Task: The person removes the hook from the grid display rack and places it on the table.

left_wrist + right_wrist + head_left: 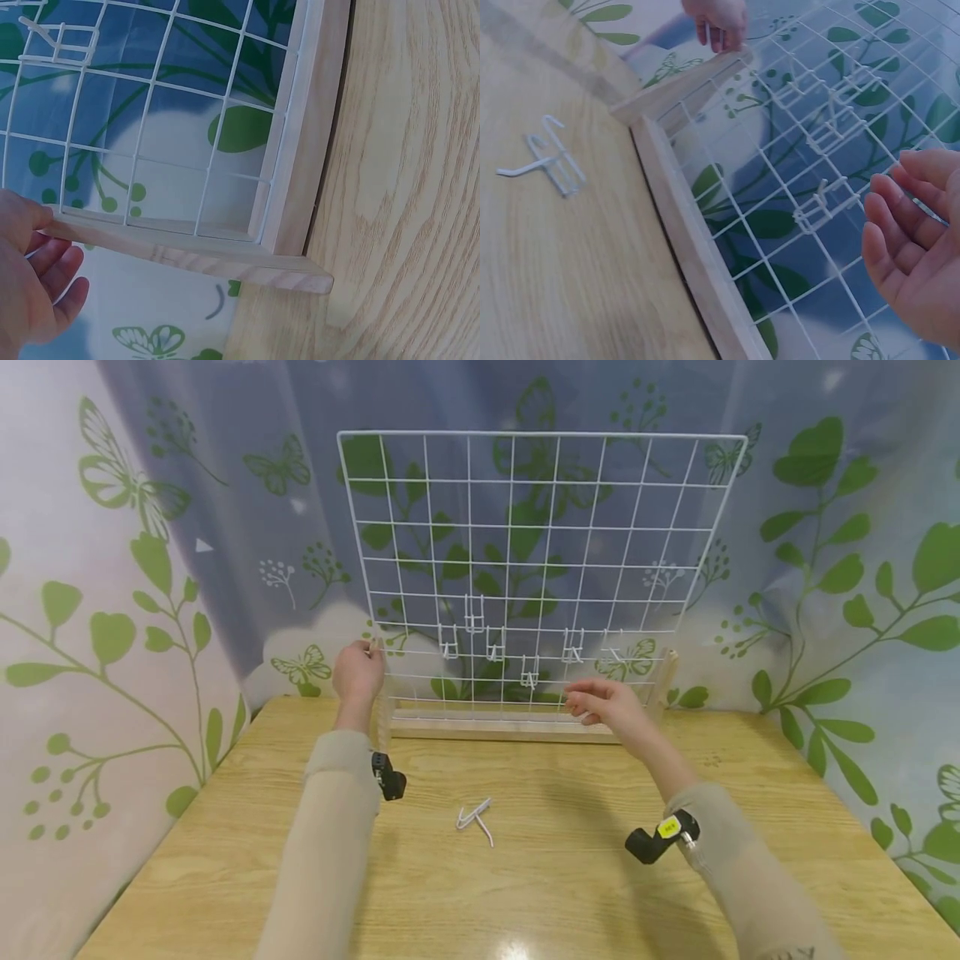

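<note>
Table, foreground: one loose white hook, lower centre. Right hand, right of centre: fingers loosely bent, nothing visibly gripped. Hung hooks, centre, on wire grid, upper centre. Left hand, left of centre: pinching end of wooden post. Handling, as judged: brace post; seat hook bends squarely over wire; release gently.

Wooden post: upper end partly hidden by left grip
Right grip: cut off in its wrist view
Wire grid: cut off in both wrist views
Yellow label: lettering too small
</note>
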### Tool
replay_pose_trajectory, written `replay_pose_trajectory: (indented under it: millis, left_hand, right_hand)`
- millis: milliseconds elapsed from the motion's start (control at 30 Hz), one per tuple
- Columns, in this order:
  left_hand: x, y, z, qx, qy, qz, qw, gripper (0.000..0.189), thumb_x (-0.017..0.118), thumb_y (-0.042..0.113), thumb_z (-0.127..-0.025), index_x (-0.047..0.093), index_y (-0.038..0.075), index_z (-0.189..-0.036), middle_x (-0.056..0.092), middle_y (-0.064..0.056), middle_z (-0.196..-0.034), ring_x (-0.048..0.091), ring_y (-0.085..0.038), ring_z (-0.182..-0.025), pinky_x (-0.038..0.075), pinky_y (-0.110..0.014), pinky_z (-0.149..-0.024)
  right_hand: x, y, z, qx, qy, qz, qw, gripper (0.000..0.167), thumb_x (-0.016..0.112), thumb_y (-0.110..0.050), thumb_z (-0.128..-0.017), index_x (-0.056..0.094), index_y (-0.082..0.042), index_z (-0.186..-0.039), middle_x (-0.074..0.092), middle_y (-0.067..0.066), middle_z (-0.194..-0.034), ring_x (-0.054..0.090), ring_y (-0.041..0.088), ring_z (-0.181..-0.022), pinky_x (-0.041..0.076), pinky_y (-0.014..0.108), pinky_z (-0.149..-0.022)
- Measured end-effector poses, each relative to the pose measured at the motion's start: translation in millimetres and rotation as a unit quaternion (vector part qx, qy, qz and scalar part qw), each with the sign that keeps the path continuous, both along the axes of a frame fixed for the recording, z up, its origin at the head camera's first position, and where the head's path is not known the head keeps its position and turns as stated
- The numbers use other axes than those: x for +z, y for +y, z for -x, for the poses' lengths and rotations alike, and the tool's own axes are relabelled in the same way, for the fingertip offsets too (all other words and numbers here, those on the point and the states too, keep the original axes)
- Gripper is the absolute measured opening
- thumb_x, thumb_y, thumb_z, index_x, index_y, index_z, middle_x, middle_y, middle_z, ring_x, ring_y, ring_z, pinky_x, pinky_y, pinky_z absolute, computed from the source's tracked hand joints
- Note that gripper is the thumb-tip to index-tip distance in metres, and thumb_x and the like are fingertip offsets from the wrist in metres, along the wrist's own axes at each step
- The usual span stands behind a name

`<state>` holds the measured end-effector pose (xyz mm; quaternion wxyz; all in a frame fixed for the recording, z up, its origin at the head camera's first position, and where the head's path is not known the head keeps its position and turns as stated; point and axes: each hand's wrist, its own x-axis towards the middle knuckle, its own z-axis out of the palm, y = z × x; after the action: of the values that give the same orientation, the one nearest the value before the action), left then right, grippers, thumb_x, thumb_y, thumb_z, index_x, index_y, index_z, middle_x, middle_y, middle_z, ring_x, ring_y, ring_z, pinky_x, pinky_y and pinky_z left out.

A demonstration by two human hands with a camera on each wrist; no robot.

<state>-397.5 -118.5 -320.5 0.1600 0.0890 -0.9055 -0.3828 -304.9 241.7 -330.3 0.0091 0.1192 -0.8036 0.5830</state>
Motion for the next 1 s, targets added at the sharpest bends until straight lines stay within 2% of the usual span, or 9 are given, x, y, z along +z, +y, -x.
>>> replay_pose_trajectory:
  millis: [167, 233, 333, 467, 567, 667, 867, 1000]
  left_hand:
    - [0.2, 0.4, -0.1, 0.002, -0.003, -0.004, 1.0000, 0.036, 0.043, 0.023, -0.096, 0.056, 0.003, -0.123, 0.062, -0.015, -0.113, 0.057, -0.032, -0.100, 0.045, -0.044, -0.083]
    - [0.0, 0.5, 0.3, 0.001, -0.002, -0.005, 1.0000, 0.036, 0.043, 0.023, -0.096, 0.056, 0.003, -0.123, 0.062, -0.015, -0.112, 0.058, -0.032, -0.099, 0.045, -0.044, -0.083]
    - [0.1, 0.6, 0.5, 0.001, -0.002, -0.007, 1.0000, 0.035, 0.043, 0.023, -0.096, 0.057, 0.003, -0.122, 0.062, -0.015, -0.111, 0.058, -0.032, -0.099, 0.045, -0.044, -0.083]
    - [-0.3, -0.1, 1.0, 0.001, -0.003, -0.009, 1.0000, 0.036, 0.043, 0.023, -0.096, 0.056, 0.003, -0.122, 0.062, -0.015, -0.112, 0.057, -0.032, -0.099, 0.045, -0.044, -0.084]
    - [-0.8, -0.6, 0.8, 0.000, -0.003, -0.010, 0.9999, 0.036, 0.044, 0.023, -0.096, 0.056, 0.003, -0.122, 0.062, -0.015, -0.112, 0.057, -0.032, -0.099, 0.044, -0.044, -0.084]
    - [-1.0, -0.6, 0.2, 0.000, -0.002, -0.012, 0.9999, 0.035, 0.044, 0.023, -0.096, 0.056, 0.003, -0.122, 0.062, -0.015, -0.112, 0.057, -0.032, -0.100, 0.044, -0.044, -0.084]
    - [-1.4, -0.2, 0.0, 0.008, 0.002, -0.015, 0.9999, 0.034, 0.045, 0.023, -0.095, 0.057, 0.004, -0.121, 0.062, -0.015, -0.111, 0.057, -0.032, -0.100, 0.044, -0.043, -0.084]
    - [-1.2, 0.0, 0.1, 0.007, 0.002, -0.016, 0.9998, 0.034, 0.045, 0.023, -0.096, 0.057, 0.004, -0.121, 0.062, -0.014, -0.111, 0.057, -0.032, -0.100, 0.044, -0.043, -0.083]
  right_hand:
    - [10.3, 6, 5.9, -0.035, 0.013, 0.020, 0.9991, 0.036, 0.055, -0.018, -0.094, 0.053, 0.008, -0.119, 0.064, 0.009, -0.097, 0.061, 0.015, -0.086, 0.051, 0.025, -0.073]
    - [13.8, 8, 7.5, -0.051, 0.017, 0.028, 0.9982, 0.038, 0.055, -0.020, -0.094, 0.052, 0.008, -0.120, 0.064, 0.005, -0.094, 0.061, 0.012, -0.084, 0.050, 0.023, -0.071]
    - [18.6, 10, 8.6, -0.069, 0.025, 0.041, 0.9964, 0.040, 0.054, -0.019, -0.095, 0.050, 0.009, -0.123, 0.063, 0.007, -0.096, 0.060, 0.007, -0.081, 0.050, 0.021, -0.069]
    - [20.4, 12, 10.3, -0.093, 0.033, 0.038, 0.9944, 0.041, 0.052, -0.019, -0.096, 0.049, 0.008, -0.126, 0.063, 0.001, -0.092, 0.059, 0.005, -0.078, 0.051, 0.023, -0.069]
    - [18.9, 12, 12.5, -0.100, 0.030, 0.041, 0.9937, 0.041, 0.052, -0.020, -0.096, 0.050, 0.006, -0.127, 0.062, -0.003, -0.089, 0.059, 0.006, -0.077, 0.051, 0.024, -0.069]
    - [17.6, 11, 15.3, -0.105, 0.025, 0.052, 0.9928, 0.040, 0.052, -0.020, -0.096, 0.050, 0.006, -0.126, 0.063, 0.000, -0.089, 0.059, 0.006, -0.075, 0.051, 0.021, -0.068]
    - [15.7, 5, 21.5, -0.108, 0.019, 0.045, 0.9929, 0.041, 0.050, -0.021, -0.097, 0.048, 0.004, -0.129, 0.062, 0.012, -0.102, 0.060, 0.005, -0.076, 0.051, 0.027, -0.077]
    - [16.0, 1, 25.6, -0.113, 0.014, 0.040, 0.9927, 0.044, 0.048, -0.025, -0.097, 0.046, 0.002, -0.132, 0.061, 0.009, -0.102, 0.059, 0.007, -0.079, 0.050, 0.029, -0.078]
